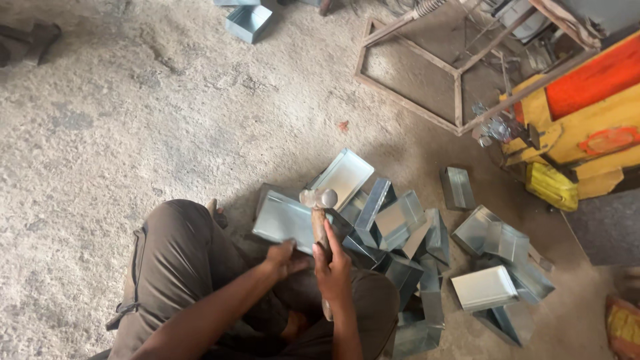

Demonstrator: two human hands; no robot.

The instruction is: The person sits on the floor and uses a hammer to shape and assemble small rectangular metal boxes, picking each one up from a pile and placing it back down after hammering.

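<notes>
Sheet-metal box point(283, 220), a shallow galvanised tray, is being held on the concrete floor point(133, 113) just in front of the person's bent knee, tilted up against the pile beside it. It is judged to be light and stiff but easily dented, with thin folded edges that are likely sharp, so it is best taken by a flat wall or a folded rim rather than a raw edge. The left hand point(283, 259) is being kept on the near edge of the box, fingers curled over it in a grasp. Just to its right, the right hand point(333, 263) is being closed firmly round the wooden handle of a hammer point(320, 210), whose steel head is being held over the top edge of the box.

Further right, a heap of similar metal boxes point(400, 227) is lying touching the held one, crowding its far side and leaving little room there. More boxes point(497, 267) are being left scattered beyond, well apart. At the upper right, a welded steel frame point(427, 73) and a yellow and orange machine point(587, 107) are standing, clear of the hands.
</notes>
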